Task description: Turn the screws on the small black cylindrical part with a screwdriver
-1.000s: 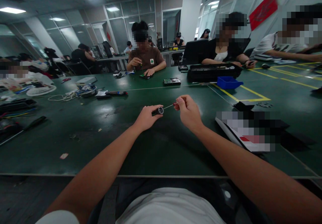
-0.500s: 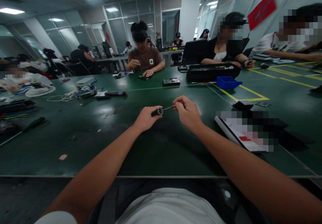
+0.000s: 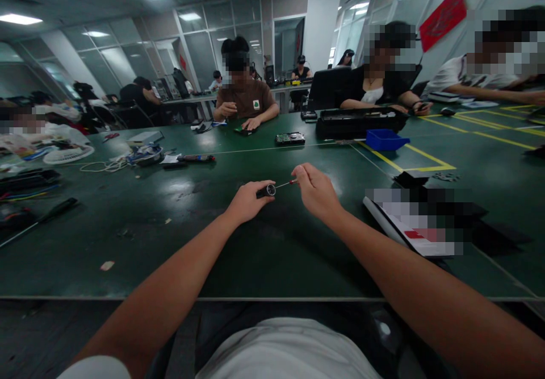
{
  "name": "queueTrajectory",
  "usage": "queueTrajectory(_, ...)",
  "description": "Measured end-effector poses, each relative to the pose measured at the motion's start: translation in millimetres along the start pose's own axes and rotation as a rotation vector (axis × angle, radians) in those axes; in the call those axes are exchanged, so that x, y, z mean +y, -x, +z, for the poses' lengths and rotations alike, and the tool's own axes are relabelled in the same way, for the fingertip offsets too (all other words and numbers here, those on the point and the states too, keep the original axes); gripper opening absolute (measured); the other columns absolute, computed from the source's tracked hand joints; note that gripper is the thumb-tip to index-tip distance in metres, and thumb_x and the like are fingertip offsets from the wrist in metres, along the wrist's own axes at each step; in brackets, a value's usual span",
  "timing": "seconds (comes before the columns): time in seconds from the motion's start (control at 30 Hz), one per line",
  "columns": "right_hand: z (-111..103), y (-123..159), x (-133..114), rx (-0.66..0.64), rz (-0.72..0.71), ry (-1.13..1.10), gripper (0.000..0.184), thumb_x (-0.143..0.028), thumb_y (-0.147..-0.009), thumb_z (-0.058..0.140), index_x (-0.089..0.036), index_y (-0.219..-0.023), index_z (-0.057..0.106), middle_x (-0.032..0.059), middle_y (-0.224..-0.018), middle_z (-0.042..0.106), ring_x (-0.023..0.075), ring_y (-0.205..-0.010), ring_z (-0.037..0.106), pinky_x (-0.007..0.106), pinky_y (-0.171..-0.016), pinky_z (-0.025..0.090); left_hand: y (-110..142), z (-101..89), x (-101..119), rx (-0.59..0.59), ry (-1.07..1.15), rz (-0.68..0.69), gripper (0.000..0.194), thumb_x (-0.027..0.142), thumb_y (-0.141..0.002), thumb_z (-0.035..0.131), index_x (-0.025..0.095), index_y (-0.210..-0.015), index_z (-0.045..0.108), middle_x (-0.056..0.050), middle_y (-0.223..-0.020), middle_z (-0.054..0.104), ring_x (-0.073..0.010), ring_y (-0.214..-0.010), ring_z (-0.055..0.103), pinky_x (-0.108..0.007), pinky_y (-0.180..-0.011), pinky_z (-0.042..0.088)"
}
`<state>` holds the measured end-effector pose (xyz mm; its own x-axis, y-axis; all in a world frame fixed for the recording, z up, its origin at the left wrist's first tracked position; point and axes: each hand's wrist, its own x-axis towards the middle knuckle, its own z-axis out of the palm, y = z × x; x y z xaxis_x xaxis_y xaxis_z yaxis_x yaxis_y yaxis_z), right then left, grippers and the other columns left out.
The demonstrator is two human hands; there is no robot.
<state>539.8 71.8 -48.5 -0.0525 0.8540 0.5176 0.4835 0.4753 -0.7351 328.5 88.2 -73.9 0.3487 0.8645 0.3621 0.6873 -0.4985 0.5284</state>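
Note:
My left hand (image 3: 247, 202) is closed around a dark cylindrical part (image 3: 266, 191), whose round, silver-rimmed end is turned toward me and to the right. Between the fingertips of my right hand (image 3: 315, 191) is the red handle of a thin screwdriver (image 3: 286, 184). Its metal shaft points left and reaches the rim of the cylinder; whether the tip sits in a screw is too small to tell. Both hands are held above the green table (image 3: 272, 259), near its middle.
A hard drive (image 3: 290, 138) and a blue bin (image 3: 386, 140) lie beyond my hands. To the right is a white packet (image 3: 409, 228) beside black pieces. A long screwdriver (image 3: 46, 217) rests at left. Across the table, a person in brown (image 3: 247, 95) handles a small item.
My right fingers have shifted slightly on the screwdriver, and a little more of its red handle shows. The left hand and the cylinder have hardly moved.

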Motion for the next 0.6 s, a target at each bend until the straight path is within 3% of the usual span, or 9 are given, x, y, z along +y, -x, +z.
queueTrajectory(0.13, 4, -3, 3, 0.028, 0.050, -0.090, 0.021, -0.037, -0.095, 0.043, -0.024, -0.106, 0.055, 0.0025, -0.081, 0.065, 0.0201, -0.073, 0.061, 0.035, -0.069, 0.044, 0, -0.7, 0, 0.023, 0.029, -0.013, 0.044, 0.029, -0.084, 0.071, 0.027, -0.128, 0.066, -0.004, -0.127, 0.069, -0.0243, -0.117, 0.062, -0.039, -0.105, 0.045)
queueTrajectory(0.23, 10, -7, 10, 0.076, 0.092, -0.290, 0.017, -0.039, -0.091, 0.052, -0.023, -0.097, 0.055, 0.0030, -0.083, 0.065, 0.0187, -0.077, 0.062, 0.035, -0.075, 0.048, 0, -1.4, 1, 0.035, 0.047, -0.021, 0.044, 0.030, -0.085, 0.071, 0.027, -0.129, 0.066, -0.003, -0.129, 0.069, -0.0243, -0.120, 0.061, -0.039, -0.106, 0.044)
queueTrajectory(0.47, 13, -13, 19, 0.083, 0.515, -0.741, 0.027, -0.042, -0.096, 0.043, -0.023, -0.081, 0.053, 0.0008, -0.067, 0.055, 0.0154, -0.058, 0.055, 0.035, -0.064, 0.055, -2, -1.2, 2, 0.023, 0.017, 0.052, 0.045, 0.030, -0.086, 0.071, 0.027, -0.131, 0.065, -0.005, -0.123, 0.070, -0.0233, -0.112, 0.062, -0.039, -0.100, 0.046)
queueTrajectory(0.6, 12, -12, 15, 0.187, 0.386, -0.651, 0.025, -0.047, -0.092, 0.052, -0.023, -0.084, 0.054, 0.0008, -0.075, 0.060, 0.0150, -0.064, 0.059, 0.031, -0.060, 0.053, -2, 0.3, 1, 0.009, 0.008, 0.063, 0.046, 0.031, -0.086, 0.071, 0.026, -0.131, 0.065, -0.005, -0.122, 0.071, -0.0232, -0.110, 0.062, -0.039, -0.097, 0.046)
